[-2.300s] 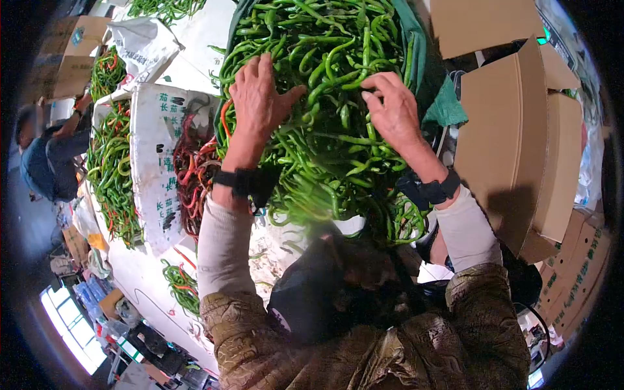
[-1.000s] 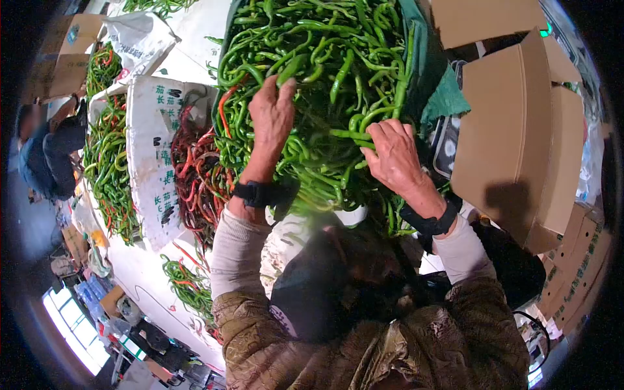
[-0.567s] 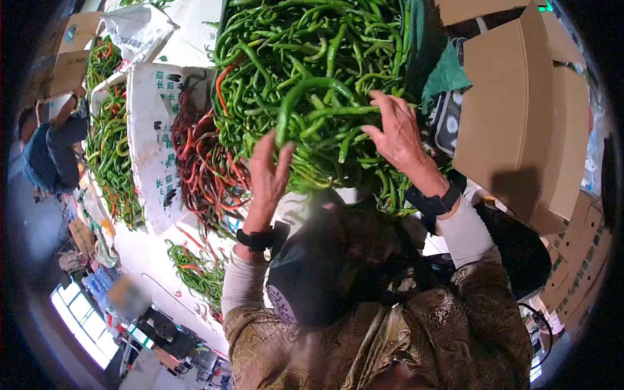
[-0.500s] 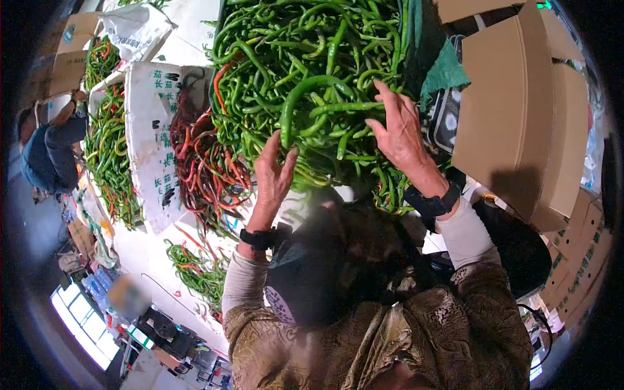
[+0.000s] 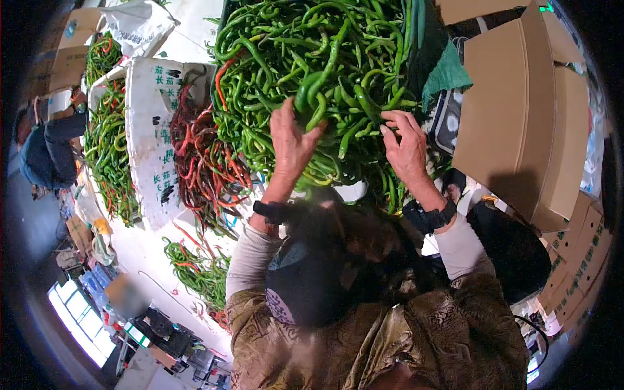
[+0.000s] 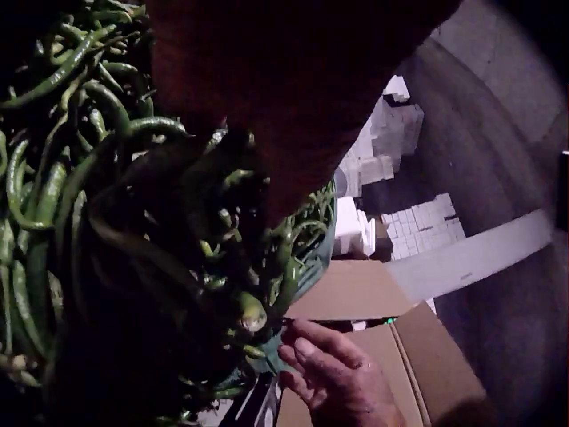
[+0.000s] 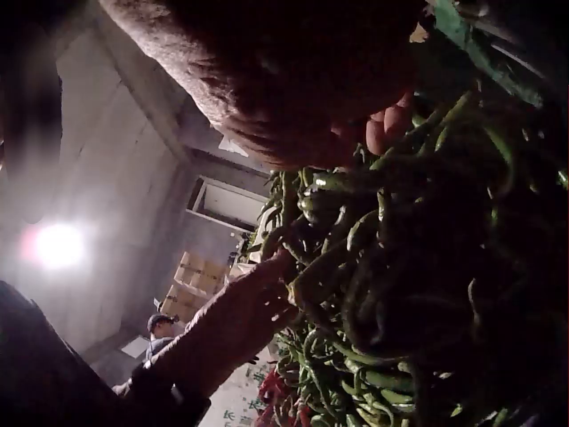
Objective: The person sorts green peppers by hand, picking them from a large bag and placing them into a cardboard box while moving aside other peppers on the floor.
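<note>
In the head view, a heap of long green chili peppers fills a container lined with dark green cloth. My left hand is at the near part of the heap, its fingers and thumb around a thick, curved green chili pepper. To its right, my right hand hovers with loosely bent fingers, fingertips right at the pepper ends. The left wrist view shows the right hand beside the heap with nothing plainly between its fingers. Shadow darkens the peppers in the right wrist view.
Red chili peppers lie left of the heap, beside a white printed box and a row of mixed peppers. A small pile lies nearer. Open cardboard boxes stand on the right. Another person sits far left.
My left hand has drawn back, then moved up and right, and the thick curved pepper has shifted. My right hand has dropped slightly and its fingers have bent more.
</note>
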### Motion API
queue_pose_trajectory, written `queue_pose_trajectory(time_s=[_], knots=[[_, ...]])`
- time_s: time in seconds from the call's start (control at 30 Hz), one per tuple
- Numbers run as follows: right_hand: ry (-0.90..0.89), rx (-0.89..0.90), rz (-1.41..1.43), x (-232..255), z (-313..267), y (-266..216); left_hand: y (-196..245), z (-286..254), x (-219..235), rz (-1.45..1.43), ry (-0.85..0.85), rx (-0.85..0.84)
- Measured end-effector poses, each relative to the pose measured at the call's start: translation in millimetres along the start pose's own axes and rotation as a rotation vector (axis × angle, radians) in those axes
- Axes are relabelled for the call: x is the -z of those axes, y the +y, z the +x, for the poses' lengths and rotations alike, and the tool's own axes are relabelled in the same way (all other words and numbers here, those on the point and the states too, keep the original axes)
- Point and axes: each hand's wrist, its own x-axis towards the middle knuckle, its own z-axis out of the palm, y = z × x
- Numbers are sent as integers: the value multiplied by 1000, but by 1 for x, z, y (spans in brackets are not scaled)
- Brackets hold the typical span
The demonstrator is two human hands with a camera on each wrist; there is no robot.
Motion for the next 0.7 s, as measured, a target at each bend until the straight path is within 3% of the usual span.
queue_pose_trajectory(time_s=[0.07,0.23,0.43,0.5,0.57,0.6,0.67,0.7], knots=[[0,1,13,-1,5,0,7,-2,-3,-3,-42,-94],[93,-5,-33,8,36,-6,6,-19,-7,78,-83,-98],[83,306,-177,-27,136,-32,-2,-36,-4,-13,-136,-135],[-10,283,-225,-51,162,-34,-2,-39,-5,13,-219,-94],[-132,70,-365,-73,179,-35,5,-39,5,8,-260,-88],[-142,56,-375,-79,181,-33,7,-34,13,28,-297,-121],[-182,24,-376,-78,179,-33,6,-24,30,54,-361,-147],[-213,5,-367,-70,171,-42,12,-13,47,39,-475,-86]])
